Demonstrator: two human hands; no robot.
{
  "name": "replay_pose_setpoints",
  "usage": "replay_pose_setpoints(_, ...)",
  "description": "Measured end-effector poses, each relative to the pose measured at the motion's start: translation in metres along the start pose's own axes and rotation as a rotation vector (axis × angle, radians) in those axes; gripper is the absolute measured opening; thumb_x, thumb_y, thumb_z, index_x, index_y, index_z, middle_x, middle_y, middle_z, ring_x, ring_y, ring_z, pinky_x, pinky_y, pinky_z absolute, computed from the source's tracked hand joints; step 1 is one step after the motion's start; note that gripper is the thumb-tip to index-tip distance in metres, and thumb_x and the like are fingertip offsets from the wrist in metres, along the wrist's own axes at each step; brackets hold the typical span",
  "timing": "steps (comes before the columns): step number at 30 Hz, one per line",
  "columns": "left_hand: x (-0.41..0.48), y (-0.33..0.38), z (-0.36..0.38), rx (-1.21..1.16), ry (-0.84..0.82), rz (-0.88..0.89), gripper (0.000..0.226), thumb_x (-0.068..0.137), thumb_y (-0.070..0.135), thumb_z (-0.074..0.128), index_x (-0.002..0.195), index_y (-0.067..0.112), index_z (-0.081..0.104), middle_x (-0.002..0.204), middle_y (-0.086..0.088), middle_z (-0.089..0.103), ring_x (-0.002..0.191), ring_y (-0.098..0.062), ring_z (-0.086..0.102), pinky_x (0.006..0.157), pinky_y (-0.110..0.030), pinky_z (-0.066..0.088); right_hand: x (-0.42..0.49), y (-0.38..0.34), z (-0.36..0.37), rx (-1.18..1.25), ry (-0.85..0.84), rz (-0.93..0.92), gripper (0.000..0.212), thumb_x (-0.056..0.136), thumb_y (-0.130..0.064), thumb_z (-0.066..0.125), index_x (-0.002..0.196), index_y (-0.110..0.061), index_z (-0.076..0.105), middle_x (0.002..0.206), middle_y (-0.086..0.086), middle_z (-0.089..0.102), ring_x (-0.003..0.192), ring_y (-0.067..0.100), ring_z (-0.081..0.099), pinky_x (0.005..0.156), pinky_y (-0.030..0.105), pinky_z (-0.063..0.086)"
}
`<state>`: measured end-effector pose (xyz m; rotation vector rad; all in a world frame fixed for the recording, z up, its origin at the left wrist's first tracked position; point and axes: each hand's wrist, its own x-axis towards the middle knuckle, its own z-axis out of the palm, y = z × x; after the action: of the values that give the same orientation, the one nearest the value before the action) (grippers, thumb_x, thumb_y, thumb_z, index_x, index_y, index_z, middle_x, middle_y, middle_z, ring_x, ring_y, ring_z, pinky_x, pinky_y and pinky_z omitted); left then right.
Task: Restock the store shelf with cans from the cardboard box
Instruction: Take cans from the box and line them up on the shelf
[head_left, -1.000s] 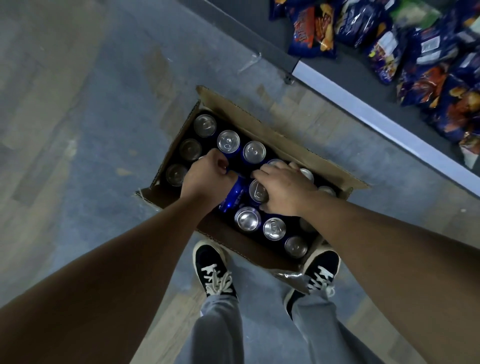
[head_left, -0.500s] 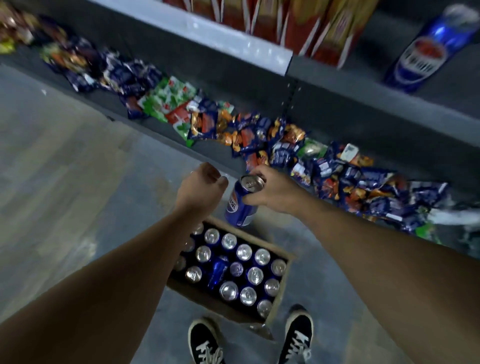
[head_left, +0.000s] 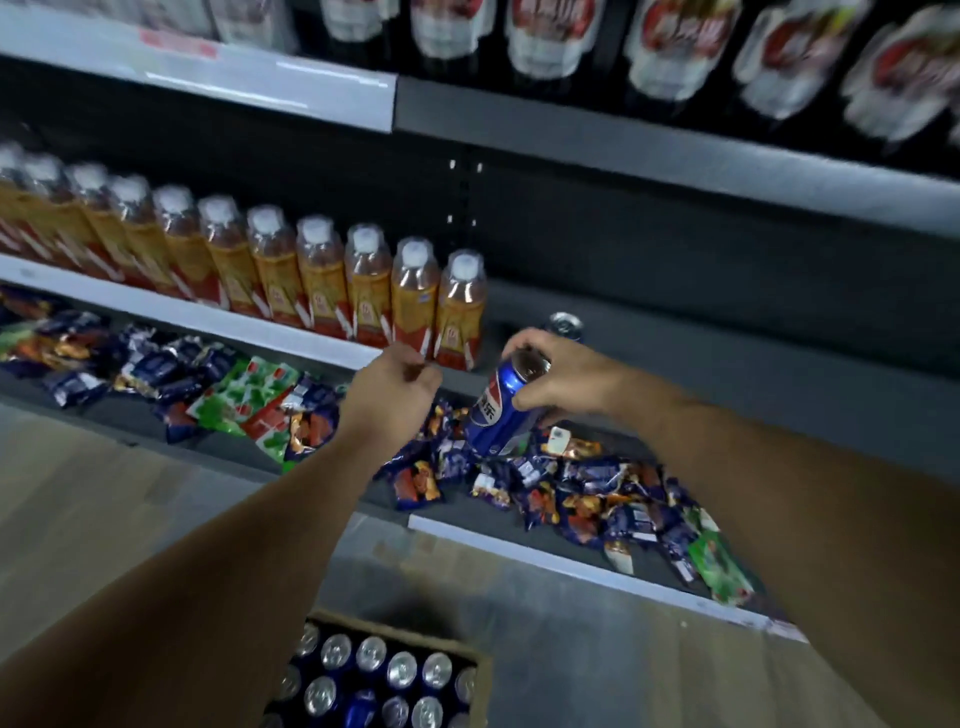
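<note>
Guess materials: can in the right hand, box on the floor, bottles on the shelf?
Can in the right hand: likely aluminium; glossy blue printed wall, bright highlights. Box: cardboard; matte brown, raw edge. Bottles: probably clear plastic; see-through shoulders, white caps, orange labels.

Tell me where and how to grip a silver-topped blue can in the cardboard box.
Come down from above and pinch the top rim of a silver-topped blue can. The cans stand upright, packed side by side in the brown cardboard box, so only lids show; their walls are probably unreachable.
</note>
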<state>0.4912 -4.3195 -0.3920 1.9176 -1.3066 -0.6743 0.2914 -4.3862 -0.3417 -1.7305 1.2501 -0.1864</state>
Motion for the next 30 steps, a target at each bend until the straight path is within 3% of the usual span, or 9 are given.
replay_pose_setpoints(7, 0.011, 0.059, 0.046, -0.051, -0.042, 0.045, 0.012, 0.096, 0.034, 0.057, 0.098, 0.022, 0.059, 0.086, 0.003, 0.065, 0.083, -0.017, 0.059, 0.073, -0.033, 0.043, -0.031, 0.015, -0.111, -0.158, 0.107, 0.080, 0.047, 0.079, 0.003, 0.067, 0.117, -0.022, 0.056, 0.108, 0.003, 0.058, 0.092, 0.024, 0.063, 0.077, 0.046, 0.061)
replay_pose_setpoints(11, 0.020, 0.073, 0.076, -0.039, -0.044, 0.060, 0.014, 0.097, 0.034, 0.057, 0.095, 0.020, 0.059, 0.077, 0.004, 0.063, 0.073, -0.009, 0.057, 0.060, -0.026, 0.037, -0.025, 0.035, -0.142, -0.243, 0.111, 0.102, 0.048, 0.078, 0.002, 0.068, 0.118, -0.024, 0.057, 0.112, 0.000, 0.056, 0.102, 0.025, 0.061, 0.080, 0.047, 0.061)
replay_pose_setpoints(14, 0.027, 0.074, 0.098, -0.018, -0.032, 0.042, 0.012, 0.097, 0.030, 0.057, 0.095, 0.019, 0.058, 0.075, 0.005, 0.061, 0.069, -0.007, 0.053, 0.061, -0.030, 0.036, -0.004, 0.055, -0.149, -0.289, 0.119, 0.074, 0.049, 0.076, 0.002, 0.068, 0.115, -0.025, 0.058, 0.109, -0.001, 0.057, 0.102, 0.027, 0.062, 0.078, 0.047, 0.061)
replay_pose_setpoints(17, 0.034, 0.062, 0.120, -0.005, -0.038, 0.006, 0.013, 0.096, 0.031, 0.057, 0.096, 0.018, 0.057, 0.078, 0.000, 0.063, 0.077, -0.020, 0.058, 0.070, -0.035, 0.044, 0.024, 0.074, -0.148, -0.358, 0.089, 0.033, 0.053, 0.072, 0.001, 0.071, 0.116, -0.025, 0.059, 0.111, 0.001, 0.060, 0.100, 0.025, 0.064, 0.076, 0.041, 0.060)
replay_pose_setpoints(22, 0.046, 0.030, 0.147, 0.007, -0.013, -0.025, 0.011, 0.096, 0.030, 0.056, 0.098, 0.019, 0.055, 0.077, 0.005, 0.056, 0.073, -0.012, 0.052, 0.063, -0.032, 0.033, 0.071, 0.100, -0.143, -0.454, 0.018, -0.005, 0.061, 0.066, -0.007, 0.083, 0.115, -0.035, 0.059, 0.111, -0.005, 0.064, 0.100, 0.019, 0.062, 0.084, 0.038, 0.056)
replay_pose_setpoints(26, 0.051, 0.011, 0.157, 0.035, -0.006, -0.040, 0.015, 0.096, 0.033, 0.054, 0.091, 0.019, 0.055, 0.072, 0.004, 0.056, 0.072, -0.019, 0.056, 0.058, -0.030, 0.035, 0.093, 0.107, -0.138, -0.484, 0.000, -0.023, 0.062, 0.063, -0.008, 0.085, 0.109, -0.039, 0.057, 0.109, -0.006, 0.064, 0.100, 0.018, 0.062, 0.087, 0.041, 0.055)
replay_pose_setpoints(30, 0.055, 0.005, 0.155, 0.060, 0.016, -0.070, 0.014, 0.095, 0.033, 0.052, 0.092, 0.019, 0.054, 0.075, 0.001, 0.058, 0.067, -0.014, 0.052, 0.055, -0.029, 0.032, 0.100, 0.105, -0.139, -0.519, -0.017, -0.026, 0.062, 0.064, -0.009, 0.087, 0.110, -0.032, 0.053, 0.111, -0.003, 0.063, 0.100, 0.020, 0.061, 0.086, 0.042, 0.055)
